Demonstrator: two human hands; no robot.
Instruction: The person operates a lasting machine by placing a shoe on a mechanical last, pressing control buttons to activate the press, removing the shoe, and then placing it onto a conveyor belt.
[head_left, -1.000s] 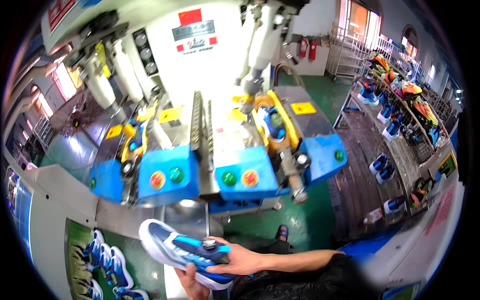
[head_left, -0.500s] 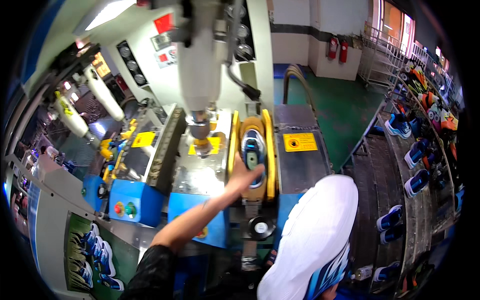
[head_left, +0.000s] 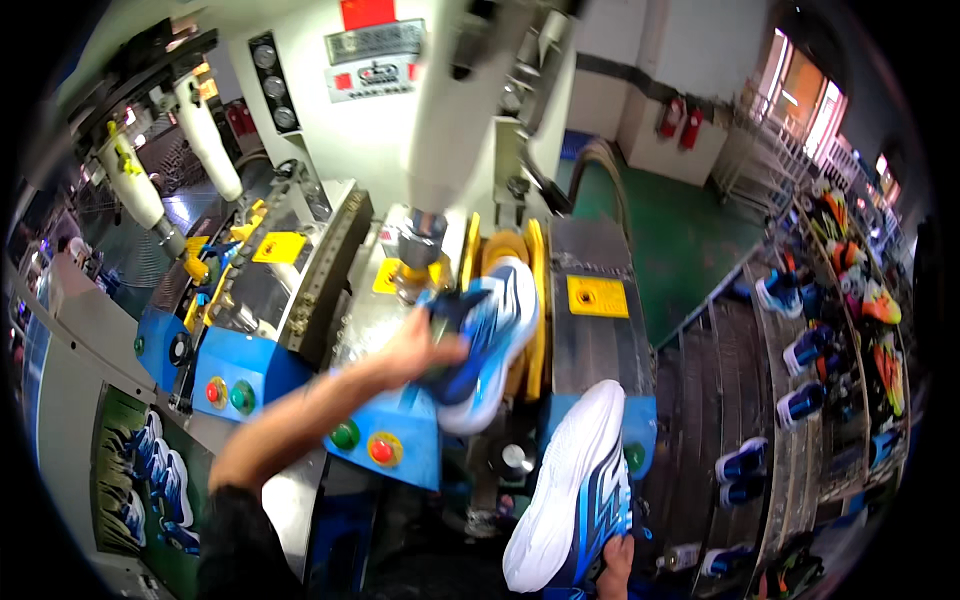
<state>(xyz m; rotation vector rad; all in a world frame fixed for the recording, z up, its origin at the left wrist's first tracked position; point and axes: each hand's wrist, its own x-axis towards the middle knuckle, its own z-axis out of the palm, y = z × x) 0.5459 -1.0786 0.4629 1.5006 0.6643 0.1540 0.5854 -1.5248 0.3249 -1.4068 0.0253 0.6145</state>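
A blue-and-white sneaker (head_left: 507, 318) is tilted over the machine's yellow-sided holder (head_left: 537, 250), its white sole turned to the right. My left hand (head_left: 408, 350) grips it by the dark blue collar and tongue. Lower down, my right hand (head_left: 616, 568) has hold of a second sneaker (head_left: 572, 490) at its opening, with the thick white sole facing left and upward. Part of that hand is hidden behind the shoe. Above my left hand hangs a pressing arm with a metal end (head_left: 421, 238).
Blue control boxes carry red and green push buttons (head_left: 383, 449) in front. A black round knob (head_left: 514, 458) sits below the holder. On the right stands a slatted rack (head_left: 690, 400) with several shoes. At lower left, more sneakers (head_left: 172, 485) lie in a green recess.
My left hand has lifted the sneaker out of the holder and tipped it. The right-hand sneaker has moved lower and farther from the camera. The whole view has shifted slightly.
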